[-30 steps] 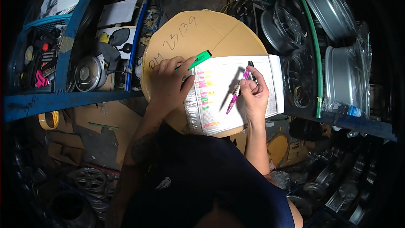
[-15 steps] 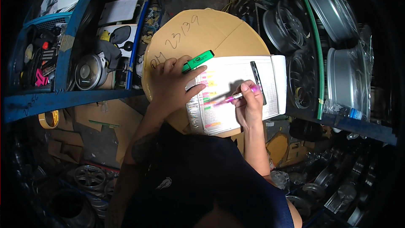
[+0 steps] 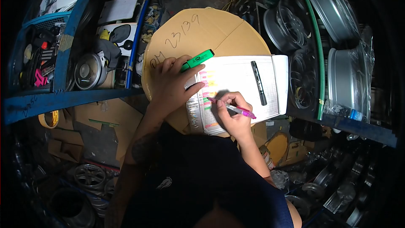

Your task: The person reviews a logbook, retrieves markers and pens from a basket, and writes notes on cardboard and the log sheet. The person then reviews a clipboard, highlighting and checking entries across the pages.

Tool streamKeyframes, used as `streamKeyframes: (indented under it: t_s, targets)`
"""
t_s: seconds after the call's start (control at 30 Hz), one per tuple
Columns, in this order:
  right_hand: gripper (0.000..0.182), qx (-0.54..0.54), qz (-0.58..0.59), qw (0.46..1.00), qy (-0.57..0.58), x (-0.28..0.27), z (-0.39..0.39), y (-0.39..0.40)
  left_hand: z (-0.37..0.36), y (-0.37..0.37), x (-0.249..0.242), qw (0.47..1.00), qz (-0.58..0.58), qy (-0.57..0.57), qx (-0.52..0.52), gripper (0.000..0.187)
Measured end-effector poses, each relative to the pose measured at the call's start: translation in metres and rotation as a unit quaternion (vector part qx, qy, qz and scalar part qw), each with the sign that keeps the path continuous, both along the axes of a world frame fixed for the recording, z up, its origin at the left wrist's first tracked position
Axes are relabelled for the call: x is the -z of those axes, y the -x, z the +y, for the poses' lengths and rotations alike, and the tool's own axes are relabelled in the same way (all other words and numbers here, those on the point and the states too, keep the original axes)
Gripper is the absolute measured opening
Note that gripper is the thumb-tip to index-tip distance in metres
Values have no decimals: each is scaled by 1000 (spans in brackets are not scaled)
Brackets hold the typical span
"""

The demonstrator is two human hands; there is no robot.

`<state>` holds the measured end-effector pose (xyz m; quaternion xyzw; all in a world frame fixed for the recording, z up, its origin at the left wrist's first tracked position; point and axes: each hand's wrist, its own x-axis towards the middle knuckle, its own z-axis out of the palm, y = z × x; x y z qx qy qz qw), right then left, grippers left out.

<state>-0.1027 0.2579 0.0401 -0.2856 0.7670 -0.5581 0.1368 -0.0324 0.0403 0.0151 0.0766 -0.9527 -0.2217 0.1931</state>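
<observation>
An open spiral notebook (image 3: pixel 236 74) lies on a round cardboard surface (image 3: pixel 190 29); its page has pink, yellow, green and orange marks down the left side. My left hand (image 3: pixel 173 80) rests at the notebook's left edge, holding a green highlighter (image 3: pixel 198 60) between its fingers. In my right hand (image 3: pixel 235 116) is a pink pen (image 3: pixel 240 110), its tip at the coloured rows near the spiral. A black marker (image 3: pixel 258 83) lies on the right part of the page.
Silver wheel rims (image 3: pixel 344 80) stand on the right rack, behind a green hose (image 3: pixel 314 29). At the left, a blue shelf frame (image 3: pixel 67 42) holds tools and papers. A yellow tape roll (image 3: pixel 48 119) is at the lower left.
My right hand has moved left and down, and the pen has turned so that its tip is at the coloured rows. The black marker is now fully uncovered. My left hand has hardly moved.
</observation>
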Motion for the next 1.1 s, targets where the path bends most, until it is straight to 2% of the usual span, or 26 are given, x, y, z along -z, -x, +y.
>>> streamKeyframes:
  t_s: [0.27, 0.4, 0.5, 0.6, 0.73, 0.83, 0.87, 0.97, 1.0, 1.1]
  targets:
    - [11, -39, 92, 994, -44, -4, -9, -4, 0, 0, 0, 1000, -13, -12, 1, 50]
    - [10, 5, 169, 985, -41, -6, -5, 5, 0, -1, -1, 1000, -16, -13, 0, 49]
    - [10, 58, 39, 997, 17, -10, 15, 11, 0, -1, -2, 1000, -15, -15, -3, 47]
    - [13, 55, -47, 991, 108, -14, 31, 15, 1, 0, 0, 1000, -4, -17, 0, 43]
    - [14, 20, -66, 994, 86, -25, 28, 22, -3, 3, 2, 998, 31, -54, 6, 33]
    - [13, 1, -54, 990, 127, -5, 31, 24, -7, 2, 5, 994, 63, -86, 9, 26]
    - [18, -16, -105, 980, 167, 1, 29, 25, -7, 2, 6, 992, 74, -99, 10, 24]
    - [18, 22, -275, 927, 252, -22, 10, 18, -8, 1, 10, 991, 84, -103, 7, 22]
    - [29, -13, -300, 908, 293, -22, 11, 18, -8, 2, 9, 993, 70, -98, 3, 22]
    - [44, -57, -357, 843, 398, -14, 18, 25, -5, 2, 6, 995, 43, -86, -7, 22]
